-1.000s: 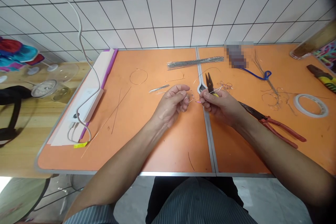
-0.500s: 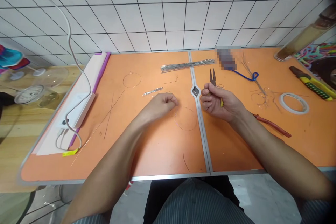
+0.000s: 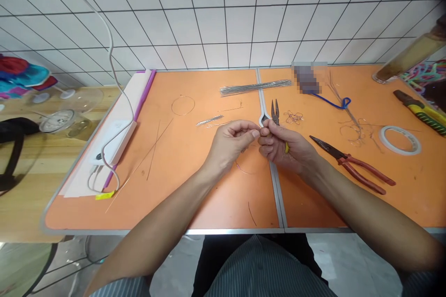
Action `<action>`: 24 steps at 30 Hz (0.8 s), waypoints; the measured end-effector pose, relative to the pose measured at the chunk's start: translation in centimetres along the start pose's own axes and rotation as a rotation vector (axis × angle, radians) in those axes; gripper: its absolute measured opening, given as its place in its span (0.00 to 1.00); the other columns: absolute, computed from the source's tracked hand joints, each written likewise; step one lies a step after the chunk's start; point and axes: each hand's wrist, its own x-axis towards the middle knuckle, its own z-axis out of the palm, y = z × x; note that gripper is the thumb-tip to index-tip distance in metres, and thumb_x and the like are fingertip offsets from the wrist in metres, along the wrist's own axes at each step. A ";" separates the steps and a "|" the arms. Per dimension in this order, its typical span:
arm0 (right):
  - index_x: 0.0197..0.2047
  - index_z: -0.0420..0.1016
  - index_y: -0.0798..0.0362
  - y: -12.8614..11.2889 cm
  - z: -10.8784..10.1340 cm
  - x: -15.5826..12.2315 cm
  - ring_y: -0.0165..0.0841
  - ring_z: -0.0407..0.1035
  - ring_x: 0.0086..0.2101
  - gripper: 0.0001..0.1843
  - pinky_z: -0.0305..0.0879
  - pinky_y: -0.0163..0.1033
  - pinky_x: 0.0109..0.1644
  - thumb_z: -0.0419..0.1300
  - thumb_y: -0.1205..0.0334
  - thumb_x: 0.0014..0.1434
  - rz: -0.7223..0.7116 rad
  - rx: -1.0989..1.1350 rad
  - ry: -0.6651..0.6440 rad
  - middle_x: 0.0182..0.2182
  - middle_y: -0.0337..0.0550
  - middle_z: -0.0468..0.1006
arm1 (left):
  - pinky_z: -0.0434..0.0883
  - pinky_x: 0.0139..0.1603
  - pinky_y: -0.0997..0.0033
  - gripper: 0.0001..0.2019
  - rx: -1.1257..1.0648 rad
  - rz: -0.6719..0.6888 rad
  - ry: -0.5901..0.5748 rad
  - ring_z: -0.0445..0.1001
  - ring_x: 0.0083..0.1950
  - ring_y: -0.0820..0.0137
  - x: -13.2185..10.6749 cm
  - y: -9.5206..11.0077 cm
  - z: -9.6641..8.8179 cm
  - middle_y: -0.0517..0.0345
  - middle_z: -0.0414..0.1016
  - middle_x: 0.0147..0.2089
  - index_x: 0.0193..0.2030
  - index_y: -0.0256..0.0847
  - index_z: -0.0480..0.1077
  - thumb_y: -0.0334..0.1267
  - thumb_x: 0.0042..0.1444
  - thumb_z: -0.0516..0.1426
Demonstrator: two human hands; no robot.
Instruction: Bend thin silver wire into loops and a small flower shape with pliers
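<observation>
My left hand (image 3: 232,141) is closed in a pinch over the table's middle. A thin copper-coloured wire ring (image 3: 245,171) hangs from its fingers, partly hidden behind the hand. Touching those fingertips, my right hand (image 3: 289,148) is wrapped around small pliers (image 3: 275,112). The pliers' dark jaws point away from me, and a bit of yellow handle shows below the fingers. Whether the right fingertips also pinch the wire, I cannot tell. Another wire ring (image 3: 183,105) lies flat at the back left.
Red-handled long-nose pliers (image 3: 348,160) lie at the right, near a roll of white tape (image 3: 400,140) and a yellow-black cutter (image 3: 421,111). A bundle of straight wires (image 3: 256,87) rests at the back. Tangled wire (image 3: 294,117) lies beside my right hand. A white power strip (image 3: 116,141) stands left.
My hands have come together, the left moving right and the right moving slightly left. The red-handled pliers, partly covered by my right forearm before, now show in full.
</observation>
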 end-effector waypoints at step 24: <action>0.43 0.81 0.48 -2.8 0.6 -2.5 0.37 0.70 0.37 0.20 0.63 0.43 0.44 0.62 0.40 0.73 -0.325 -1.421 0.049 0.35 0.41 0.80 | 0.73 0.33 0.71 0.09 0.144 0.245 0.016 0.74 0.32 0.73 -0.5 1.3 -0.6 0.56 0.81 0.38 0.46 0.43 0.75 0.43 0.65 0.67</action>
